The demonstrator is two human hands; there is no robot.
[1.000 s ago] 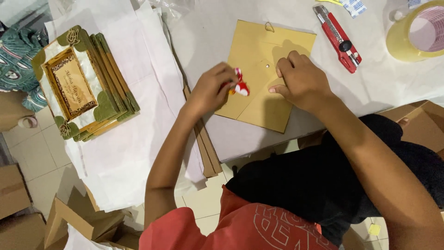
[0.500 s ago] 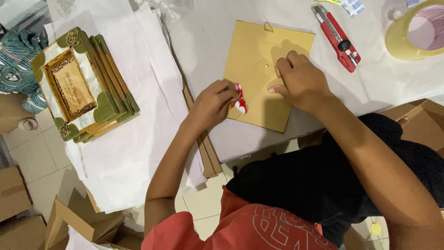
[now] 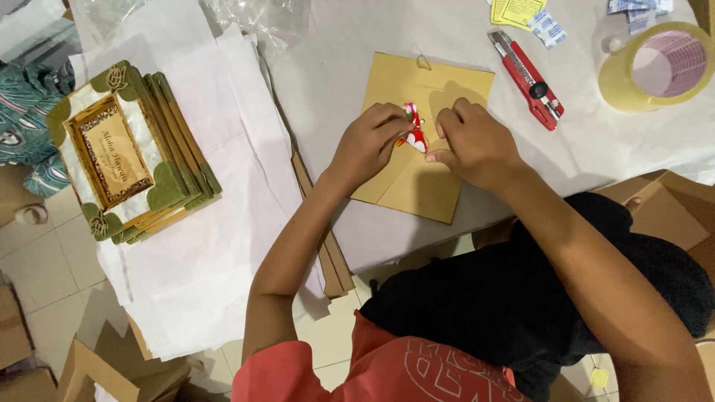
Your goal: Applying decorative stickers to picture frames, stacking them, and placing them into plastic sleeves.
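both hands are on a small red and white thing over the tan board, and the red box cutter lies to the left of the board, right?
Not quite: the head view shows the red box cutter to the right of the tan board, near the tape roll. The left hand and right hand do meet on the small red and white thing.

The person wears a coral-red shirt (image 3: 387, 368) with short sleeves; a line-drawn emblem and lettering in a paler tone show on the cloth near the lower edge of the view. Below the shirt, dark black trousers or shorts (image 3: 521, 298) cover the lap, the fabric plain and matte with no visible pattern. Both forearms are bare from above the elbow down to the wrist. The left hand (image 3: 365, 145) and the right hand (image 3: 477, 145) are bare too, with no gloves, rings, watch or bands to be seen, and the nails look short
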